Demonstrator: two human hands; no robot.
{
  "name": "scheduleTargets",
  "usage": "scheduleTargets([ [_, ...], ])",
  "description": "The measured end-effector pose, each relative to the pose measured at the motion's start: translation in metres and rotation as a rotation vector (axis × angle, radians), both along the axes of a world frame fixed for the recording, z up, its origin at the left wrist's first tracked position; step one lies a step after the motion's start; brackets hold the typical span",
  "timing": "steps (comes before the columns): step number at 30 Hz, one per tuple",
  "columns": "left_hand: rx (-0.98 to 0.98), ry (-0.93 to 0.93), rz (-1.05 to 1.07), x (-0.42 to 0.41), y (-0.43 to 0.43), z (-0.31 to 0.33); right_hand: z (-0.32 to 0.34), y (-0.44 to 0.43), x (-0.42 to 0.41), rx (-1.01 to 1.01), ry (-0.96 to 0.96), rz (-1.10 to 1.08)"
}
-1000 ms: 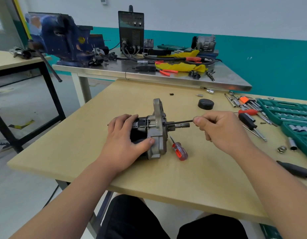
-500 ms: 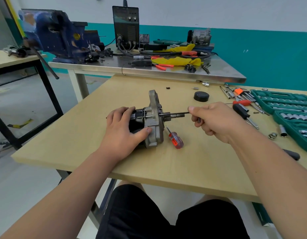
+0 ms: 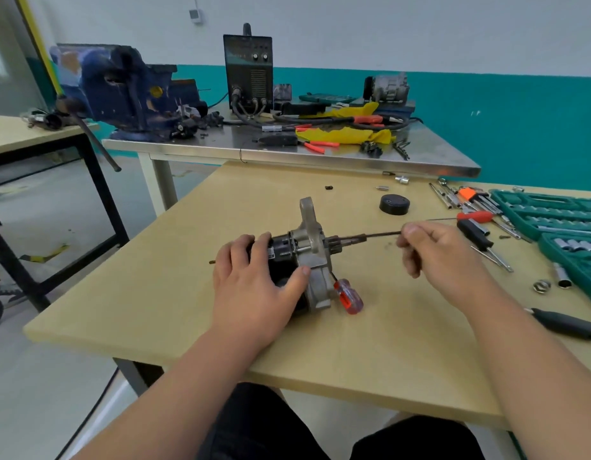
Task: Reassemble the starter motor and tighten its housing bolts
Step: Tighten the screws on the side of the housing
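A starter motor (image 3: 312,249) lies on its side near the middle of a pale wooden table (image 3: 148,293), its black cylindrical body on the left and its grey cast-metal end housing on the right, one mounting ear standing upright and a stubby dark shaft projecting rightward. The person's left hand (image 3: 251,288) curls over the black body, thumb pressed against the grey housing. The right hand (image 3: 448,257) pinches the outer end of a thin dark rod (image 3: 383,234) that runs level to the motor's shaft end. A small red-handled screwdriver (image 3: 349,297) lies just beside the housing; a black cap (image 3: 394,204) and a green socket set (image 3: 549,210) sit farther right.
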State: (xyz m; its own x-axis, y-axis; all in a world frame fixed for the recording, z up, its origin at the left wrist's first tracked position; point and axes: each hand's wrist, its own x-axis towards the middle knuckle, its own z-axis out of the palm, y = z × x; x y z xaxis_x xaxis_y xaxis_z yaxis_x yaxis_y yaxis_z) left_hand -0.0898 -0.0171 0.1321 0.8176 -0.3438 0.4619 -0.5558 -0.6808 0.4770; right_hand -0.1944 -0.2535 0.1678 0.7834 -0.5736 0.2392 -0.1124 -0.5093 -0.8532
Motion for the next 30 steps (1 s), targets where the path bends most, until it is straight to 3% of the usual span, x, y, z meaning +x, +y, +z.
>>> scheduleTargets([
  [4,0.094,-0.030,0.070,-0.014,-0.009,0.001,-0.003,-0.026,-0.004,0.176,-0.039,-0.205],
  [8,0.138,-0.085,0.021,-0.008,0.003,0.014,-0.014,-0.022,-0.002,0.125,0.052,-0.165],
  [15,0.099,0.097,-0.091,-0.019,0.007,0.019,-0.021,-0.013,0.005,-0.063,0.134,-0.171],
  [20,0.183,0.290,-0.133,-0.014,0.007,0.028,-0.028,-0.016,0.004,0.003,0.172,-0.124],
  [30,0.116,0.317,-0.109,-0.010,-0.004,0.024,-0.034,-0.021,0.013,-0.197,0.241,-0.343],
])
